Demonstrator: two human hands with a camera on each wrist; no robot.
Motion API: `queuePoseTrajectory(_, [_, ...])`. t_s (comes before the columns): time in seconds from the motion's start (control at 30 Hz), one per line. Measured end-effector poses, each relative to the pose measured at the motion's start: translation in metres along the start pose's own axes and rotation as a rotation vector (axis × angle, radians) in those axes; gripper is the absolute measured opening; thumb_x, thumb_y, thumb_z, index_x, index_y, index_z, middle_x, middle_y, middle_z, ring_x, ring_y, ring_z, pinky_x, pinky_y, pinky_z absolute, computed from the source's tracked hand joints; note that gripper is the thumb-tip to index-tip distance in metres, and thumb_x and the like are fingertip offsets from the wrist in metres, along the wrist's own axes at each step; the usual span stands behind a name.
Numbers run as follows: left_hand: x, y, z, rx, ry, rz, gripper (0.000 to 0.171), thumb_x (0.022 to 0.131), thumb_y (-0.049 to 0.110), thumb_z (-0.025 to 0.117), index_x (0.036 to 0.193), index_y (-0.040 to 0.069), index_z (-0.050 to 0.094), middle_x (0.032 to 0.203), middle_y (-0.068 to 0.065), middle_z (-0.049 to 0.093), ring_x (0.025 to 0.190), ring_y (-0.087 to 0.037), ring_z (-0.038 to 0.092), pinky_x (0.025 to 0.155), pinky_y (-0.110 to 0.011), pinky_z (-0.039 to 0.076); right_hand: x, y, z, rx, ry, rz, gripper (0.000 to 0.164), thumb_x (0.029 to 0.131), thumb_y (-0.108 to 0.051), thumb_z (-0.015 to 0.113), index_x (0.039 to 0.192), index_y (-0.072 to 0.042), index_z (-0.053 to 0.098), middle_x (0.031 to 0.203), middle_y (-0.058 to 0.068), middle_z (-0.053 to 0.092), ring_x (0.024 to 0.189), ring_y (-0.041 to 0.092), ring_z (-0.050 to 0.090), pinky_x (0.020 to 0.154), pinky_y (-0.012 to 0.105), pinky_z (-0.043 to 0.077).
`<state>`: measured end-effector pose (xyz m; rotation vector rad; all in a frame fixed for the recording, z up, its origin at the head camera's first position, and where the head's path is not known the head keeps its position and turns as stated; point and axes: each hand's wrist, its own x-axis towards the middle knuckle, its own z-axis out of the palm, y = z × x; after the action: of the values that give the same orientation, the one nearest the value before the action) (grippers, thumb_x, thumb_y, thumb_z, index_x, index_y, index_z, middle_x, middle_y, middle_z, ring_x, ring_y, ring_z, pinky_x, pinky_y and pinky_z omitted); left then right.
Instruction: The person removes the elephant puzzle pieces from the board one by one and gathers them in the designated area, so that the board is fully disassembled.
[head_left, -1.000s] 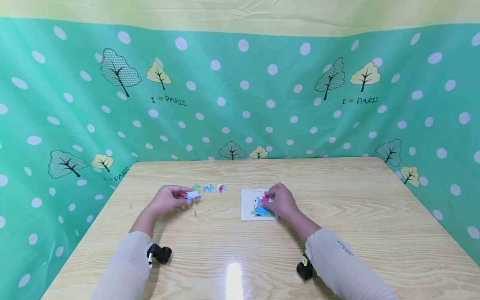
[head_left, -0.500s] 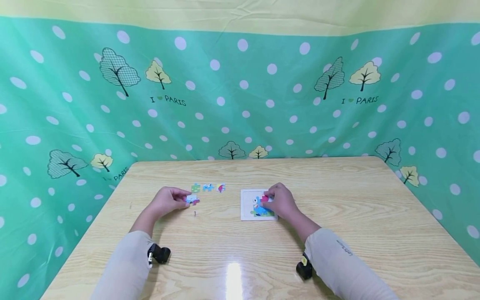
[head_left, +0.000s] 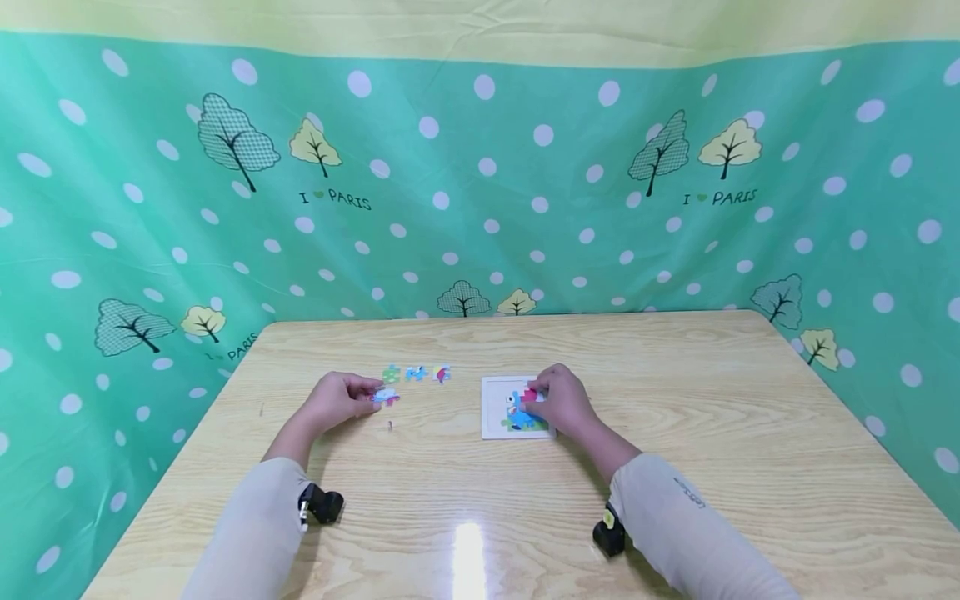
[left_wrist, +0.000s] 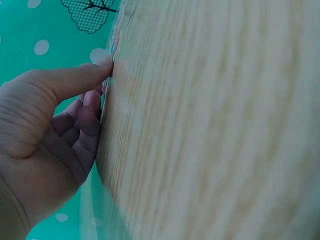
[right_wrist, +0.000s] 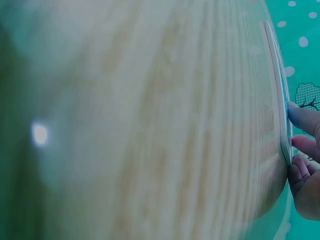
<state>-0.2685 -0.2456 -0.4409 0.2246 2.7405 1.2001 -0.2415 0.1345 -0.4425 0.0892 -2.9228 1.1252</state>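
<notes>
In the head view my left hand [head_left: 337, 402] pinches a white, blue and pink jigsaw piece [head_left: 386, 396] between thumb and fingers, low over the table. The left wrist view shows the thumb [left_wrist: 82, 79] out straight and the other fingers bent. My right hand [head_left: 562, 402] is on the white puzzle tray [head_left: 491, 435], with thumb and forefinger spread across a red piece [head_left: 528, 396], which they partly cover. Joined pieces with a blue animal [head_left: 517, 419] lie beside it in the tray. In the right wrist view the fingertips [right_wrist: 295, 142] are right at the tray's edge.
Behind the left hand, a green piece [head_left: 392, 374], a blue piece [head_left: 417, 373] and a yellow and red piece [head_left: 442, 374] lie in a row. A tiny dark thing [head_left: 390, 426] is in front of the left hand. A dotted green curtain [head_left: 480, 208] hangs behind the wooden table [head_left: 420, 508].
The piece in my left hand dipped toward me and turned a little, then came slightly back. The green piece behind it shows more fully. My right hand stays on the tray.
</notes>
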Motion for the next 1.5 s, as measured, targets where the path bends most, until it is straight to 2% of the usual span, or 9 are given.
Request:
queuePoseTrajectory(0.3, [-0.003,0.003,0.001,-0.112,0.024,-0.018,0.046,0.08,0.012,0.081,0.123,0.005,0.067,0.102,-0.011,0.065,0.083,-0.021,0.054,0.061,-0.024,0.049,-0.001,-0.001,-0.001,-0.002,0.005,-0.004,0.043,0.077,-0.021,0.085,0.112,0.0,0.071,0.112,0.009,0.056,0.106,0.027,0.055,0.096,0.04,0.046])
queuePoseTrajectory(0.47, [-0.007,0.011,0.001,-0.188,0.027,-0.027,0.044,0.082,0.011,0.078,0.123,0.004,0.066,0.115,-0.016,0.062,0.088,-0.023,0.055,0.064,-0.029,0.054,0.0,-0.001,-0.001,0.002,0.005,-0.003,0.042,0.077,-0.02,0.085,0.112,0.0,0.071,0.112,0.008,0.056,0.106,0.027,0.055,0.096,0.039,0.046])
queuePoseTrajectory(0.6, [-0.01,0.02,0.005,-0.231,0.022,-0.007,0.045,0.081,0.012,0.079,0.123,0.003,0.066,0.11,-0.017,0.062,0.088,-0.025,0.056,0.063,-0.032,0.055,-0.001,0.0,-0.001,0.0,-0.005,0.0,0.042,0.078,-0.02,0.084,0.113,-0.001,0.071,0.111,0.008,0.056,0.104,0.026,0.055,0.094,0.039,0.047])
queuePoseTrajectory(0.73, [-0.01,0.029,0.01,-0.228,0.007,0.054,0.045,0.081,0.015,0.08,0.122,0.001,0.066,0.108,-0.019,0.063,0.09,-0.024,0.057,0.063,-0.028,0.052,-0.002,-0.001,-0.002,-0.004,-0.01,-0.004,0.042,0.078,-0.02,0.084,0.114,-0.001,0.071,0.112,0.008,0.056,0.105,0.026,0.055,0.094,0.039,0.047])
queuePoseTrajectory(0.87, [-0.009,0.037,0.017,-0.233,-0.013,0.09,0.044,0.082,0.015,0.079,0.121,0.001,0.066,0.113,-0.02,0.062,0.092,-0.022,0.056,0.06,-0.024,0.047,-0.003,-0.001,-0.002,-0.004,-0.012,-0.013,0.042,0.079,-0.02,0.083,0.114,-0.001,0.071,0.114,0.008,0.056,0.106,0.026,0.055,0.096,0.039,0.046])
queuePoseTrajectory(1.2, [-0.005,0.054,0.037,-0.249,-0.024,0.12,0.036,0.082,0.009,0.078,0.116,0.003,0.07,0.107,-0.016,0.064,0.092,-0.025,0.056,0.066,-0.027,0.05,-0.003,0.002,-0.002,-0.002,-0.013,-0.034,0.043,0.08,-0.019,0.082,0.116,-0.001,0.069,0.114,0.008,0.056,0.107,0.026,0.055,0.096,0.04,0.046])
queuePoseTrajectory(1.4, [-0.005,0.066,0.047,-0.286,-0.008,0.154,0.032,0.081,0.01,0.079,0.111,0.0,0.071,0.106,-0.018,0.065,0.09,-0.023,0.058,0.068,-0.028,0.05,-0.003,0.001,-0.003,-0.005,-0.02,-0.031,0.043,0.08,-0.019,0.082,0.117,-0.001,0.069,0.114,0.009,0.056,0.107,0.026,0.055,0.097,0.04,0.046])
queuePoseTrajectory(1.5, [-0.005,0.073,0.052,-0.304,0.015,0.147,0.031,0.08,0.013,0.08,0.107,0.0,0.071,0.101,-0.014,0.066,0.088,-0.022,0.058,0.067,-0.028,0.049,-0.004,0.0,-0.004,-0.007,-0.023,-0.033,0.043,0.08,-0.018,0.082,0.117,-0.001,0.069,0.115,0.009,0.056,0.109,0.027,0.055,0.098,0.041,0.045])
